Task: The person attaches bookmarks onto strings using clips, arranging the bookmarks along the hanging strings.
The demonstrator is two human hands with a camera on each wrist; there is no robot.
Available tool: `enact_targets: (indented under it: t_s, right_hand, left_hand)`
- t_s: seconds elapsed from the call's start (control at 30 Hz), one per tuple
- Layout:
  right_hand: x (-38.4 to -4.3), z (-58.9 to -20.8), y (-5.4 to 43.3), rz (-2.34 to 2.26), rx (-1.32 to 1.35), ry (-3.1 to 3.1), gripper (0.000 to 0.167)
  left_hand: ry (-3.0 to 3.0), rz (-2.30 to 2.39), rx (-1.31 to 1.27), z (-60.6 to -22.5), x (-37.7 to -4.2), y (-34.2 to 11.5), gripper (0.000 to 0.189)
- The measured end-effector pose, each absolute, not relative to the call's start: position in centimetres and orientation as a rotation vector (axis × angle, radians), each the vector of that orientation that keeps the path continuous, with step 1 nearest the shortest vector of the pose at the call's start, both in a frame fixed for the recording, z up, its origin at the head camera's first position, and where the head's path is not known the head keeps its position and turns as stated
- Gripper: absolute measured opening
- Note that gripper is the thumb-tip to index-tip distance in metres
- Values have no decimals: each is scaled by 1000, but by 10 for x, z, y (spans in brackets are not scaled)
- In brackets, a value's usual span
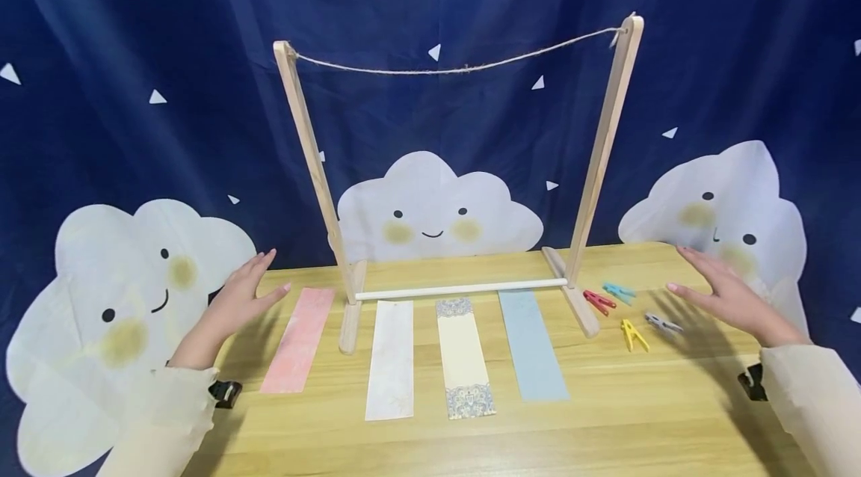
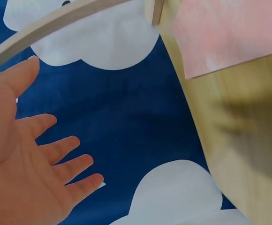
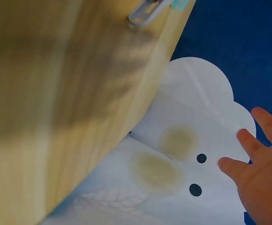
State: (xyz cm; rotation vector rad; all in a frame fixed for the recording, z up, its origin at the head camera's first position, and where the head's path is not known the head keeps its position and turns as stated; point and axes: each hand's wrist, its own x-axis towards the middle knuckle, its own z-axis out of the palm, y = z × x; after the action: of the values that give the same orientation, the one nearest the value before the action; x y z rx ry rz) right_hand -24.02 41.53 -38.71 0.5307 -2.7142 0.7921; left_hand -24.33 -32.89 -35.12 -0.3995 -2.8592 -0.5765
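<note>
My left hand (image 1: 235,303) hovers with spread, straight fingers left of a pink paper strip (image 1: 298,341), touching nothing. On the other side my right hand (image 1: 729,299) is likewise spread and holds nothing; the grey clothespin (image 1: 663,324) is nearest to it. Close by lie a yellow clothespin (image 1: 634,336), a red clothespin (image 1: 599,303) and a teal clothespin (image 1: 619,292). In a row beside the pink strip are a white strip (image 1: 391,361), a cream strip with blue patterned ends (image 1: 464,357) and a light blue strip (image 1: 534,346). The left wrist view shows the left palm (image 2: 28,168).
A wooden stand with two uprights (image 1: 605,148) rises at the back of the table (image 1: 403,451). Twine (image 1: 430,72) sags between their tops, and a white rod (image 1: 464,288) joins them low down. Behind hangs a dark blue curtain (image 1: 437,118) with cloud faces.
</note>
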Motion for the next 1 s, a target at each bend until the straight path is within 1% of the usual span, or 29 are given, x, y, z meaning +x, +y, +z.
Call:
enact_targets:
  t_s: [0.23, 0.4, 0.6, 0.8, 1.0]
  right_hand:
    - [-225, -394, 414, 904, 448, -2745, 72]
    - [-216, -395, 414, 1044, 363, -2834, 73]
    - [-212, -400, 411, 1077, 272, -2980, 75]
    - [-213, -409, 411, 1083, 288, -3036, 68]
    - [-211, -415, 415, 1242, 379, -2997, 59]
  left_hand:
    - [-2810, -716, -448, -368, -235, -325, 73]
    - [-2772, -782, -464, -380, -232, -320, 75]
    - [-2746, -886, -431, -393, -230, -312, 77]
    - [-2749, -1113, -381, -406, -228, -309, 80]
    - [-2766, -1342, -327, -417, -230, -306, 87]
